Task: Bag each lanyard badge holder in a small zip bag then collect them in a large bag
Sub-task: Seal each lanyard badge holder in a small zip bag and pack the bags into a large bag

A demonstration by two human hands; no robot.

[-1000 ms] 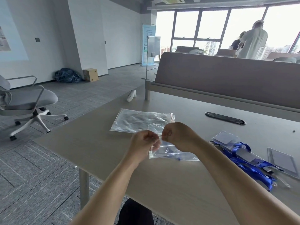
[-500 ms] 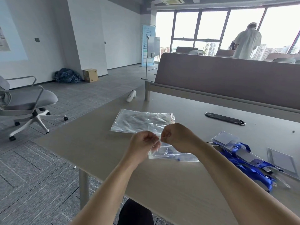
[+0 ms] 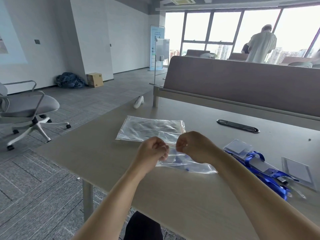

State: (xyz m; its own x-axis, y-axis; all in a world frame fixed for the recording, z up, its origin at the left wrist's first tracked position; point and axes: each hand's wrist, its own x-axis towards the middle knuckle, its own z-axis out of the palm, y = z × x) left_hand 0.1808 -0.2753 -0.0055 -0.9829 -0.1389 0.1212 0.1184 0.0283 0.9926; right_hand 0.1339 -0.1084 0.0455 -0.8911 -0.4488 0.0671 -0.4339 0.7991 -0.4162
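Sealing step: small zip bag (image 3: 187,165), lanyard (image 3: 178,158) inside.
Left hand (image 3: 153,149) and right hand (image 3: 194,146) each pinch its red strip (image 3: 171,144); next, press it shut, then load large bag (image 3: 149,129).

**Hands draw apart along the zip**

The left hand (image 3: 153,150) and the right hand (image 3: 195,147), almost knuckle to knuckle a second ago, now stand slightly apart. Each pinches the top edge of the small clear plastic zip bag (image 3: 187,164). A short stretch of the bag's thin red zip strip (image 3: 171,145), hidden between the fists before, now shows stretched from one pinch to the other. The right hand sits a little farther right than before. Far behind, the person in a pale shirt (image 3: 261,45) has shifted left along the tall windows (image 3: 225,26).
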